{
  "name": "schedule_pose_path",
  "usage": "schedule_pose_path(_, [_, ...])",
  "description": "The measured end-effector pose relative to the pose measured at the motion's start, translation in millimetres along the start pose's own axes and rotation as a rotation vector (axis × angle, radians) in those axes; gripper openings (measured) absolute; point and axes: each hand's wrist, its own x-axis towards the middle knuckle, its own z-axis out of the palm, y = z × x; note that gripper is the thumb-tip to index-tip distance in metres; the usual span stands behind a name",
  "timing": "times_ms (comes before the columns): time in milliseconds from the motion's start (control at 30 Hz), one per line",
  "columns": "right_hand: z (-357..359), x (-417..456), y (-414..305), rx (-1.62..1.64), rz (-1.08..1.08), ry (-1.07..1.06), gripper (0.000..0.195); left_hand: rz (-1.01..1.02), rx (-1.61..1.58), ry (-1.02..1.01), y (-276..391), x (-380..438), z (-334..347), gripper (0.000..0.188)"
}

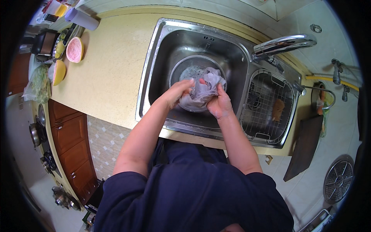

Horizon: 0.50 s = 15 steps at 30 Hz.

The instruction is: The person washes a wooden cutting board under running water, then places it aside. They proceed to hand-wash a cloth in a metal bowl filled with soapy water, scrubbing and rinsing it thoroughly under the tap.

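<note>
A wet greyish-lilac cloth [204, 91] is bunched between my two hands, over a round metal basin [176, 68]. My left hand [181, 90] grips its left side, and my right hand [221, 103] holds the right side from below. Suds cling to my right hand and wrist. Soapy water [191, 73] with bubbles shows in the basin behind the cloth. The basin stands in the large bowl of a stainless steel sink [162, 58]. Part of the basin's near side is hidden by the cloth and hands.
A chrome faucet [285, 45] arches at the back right. Beside it, a wire rack [261, 95] sits in the smaller bowl, with a brown sponge-like piece [278, 110]. Halved pomelo rinds [74, 50], a lilac bottle [82, 19] and bagged greens [40, 84] line the counter's left.
</note>
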Motion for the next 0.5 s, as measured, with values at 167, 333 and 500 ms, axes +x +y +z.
schedule_pose_path(167, [-2,-1,-10,-0.008,0.042,0.032,0.052,0.308,0.222,0.056,-24,16,-16,0.018])
schedule_pose_path(333, [-30,-13,-30,0.033,0.029,0.060,0.055,0.358,-0.214,0.083,-4,14,-31,0.017])
schedule_pose_path(500, [-22,-12,-14,0.304,-0.046,-0.047,0.060,0.524,0.191,0.321,-2,3,29,0.026])
